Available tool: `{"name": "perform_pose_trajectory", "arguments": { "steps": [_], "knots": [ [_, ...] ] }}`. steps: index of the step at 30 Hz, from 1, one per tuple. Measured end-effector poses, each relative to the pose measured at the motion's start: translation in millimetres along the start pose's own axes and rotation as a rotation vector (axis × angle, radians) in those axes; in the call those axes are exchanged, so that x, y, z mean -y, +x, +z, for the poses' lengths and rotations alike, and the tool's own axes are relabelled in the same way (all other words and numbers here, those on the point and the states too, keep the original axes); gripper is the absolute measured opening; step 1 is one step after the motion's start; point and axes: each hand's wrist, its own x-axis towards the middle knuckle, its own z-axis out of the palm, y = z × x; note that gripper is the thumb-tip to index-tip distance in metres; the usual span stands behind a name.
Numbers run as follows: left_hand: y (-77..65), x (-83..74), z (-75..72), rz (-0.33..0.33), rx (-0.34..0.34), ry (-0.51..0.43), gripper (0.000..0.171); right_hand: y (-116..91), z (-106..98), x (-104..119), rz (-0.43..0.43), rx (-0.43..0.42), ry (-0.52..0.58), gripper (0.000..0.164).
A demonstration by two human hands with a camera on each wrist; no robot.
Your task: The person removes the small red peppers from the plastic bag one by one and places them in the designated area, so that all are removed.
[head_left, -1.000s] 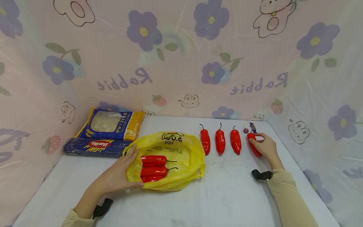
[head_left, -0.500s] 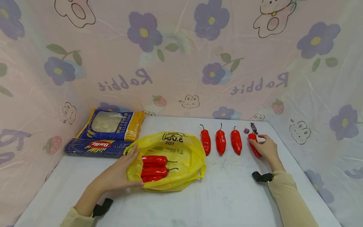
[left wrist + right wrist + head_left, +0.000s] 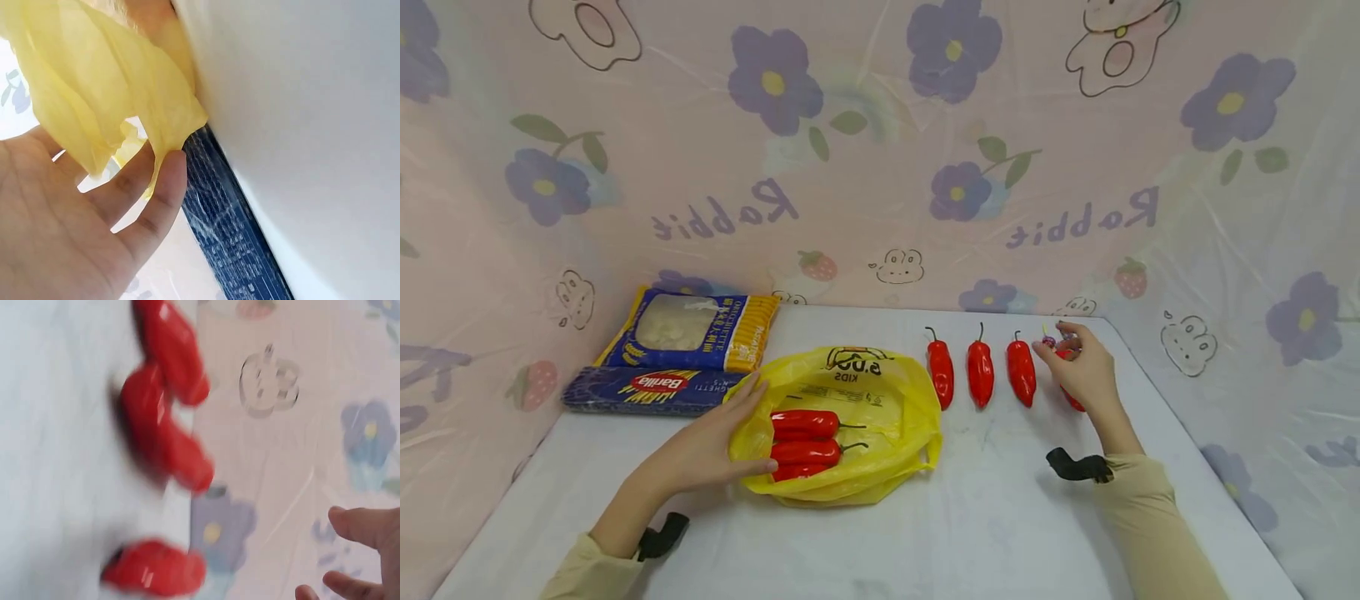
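My left hand (image 3: 703,450) is at the mouth of a yellow plastic bag (image 3: 887,475), fingers and thumb spread along its rim. In the left wrist view its fairly straight fingers touch the thin bag film (image 3: 112,81). Three red chili peppers (image 3: 807,453) show inside the bag, the front one partly hidden. My right hand (image 3: 1086,371) hovers over another red chili pepper (image 3: 1073,402), hiding much of it. Its fingers are apart with nothing between them, close to a small lollipop (image 3: 1048,342) and a dark wrapped candy (image 3: 1064,335). The right wrist view shows blurred peppers (image 3: 156,569).
Three more red chili peppers (image 3: 981,373) lie in a row right of the bag. On the left, a blue spaghetti pack (image 3: 647,392) lies in front of a blue and yellow orecchiette pack (image 3: 677,325). A patterned curtain (image 3: 865,167) rises behind the white table (image 3: 970,517).
My right hand has let go of the rightmost pepper and moved up and slightly left, toward the candies. The left hand stays at the bag, its thumb a little higher.
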Motion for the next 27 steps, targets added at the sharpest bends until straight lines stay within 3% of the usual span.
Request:
{"name": "perform_pose_trajectory", "arguments": {
  "steps": [6,13,21,27],
  "knots": [
    [2.4,3.6,5.4,0.008,-0.014,-0.025,0.114,-12.1,28.9,51.6,-0.161,0.075,0.092,0.058],
    [2.7,6.6,8.5,0.024,-0.020,-0.037,0.118,-28.1,63.1,104.5,-0.287,0.195,0.197,0.055],
    [-0.3,8.7,8.9,0.025,-0.019,-0.048,0.121,-37.4,97.1,139.4,-0.391,0.248,0.282,0.050],
    [-2.6,8.8,13.7,0.033,-0.023,-0.064,0.121,-49.0,109.6,154.7,-0.431,0.293,0.329,0.046]
  ]
}}
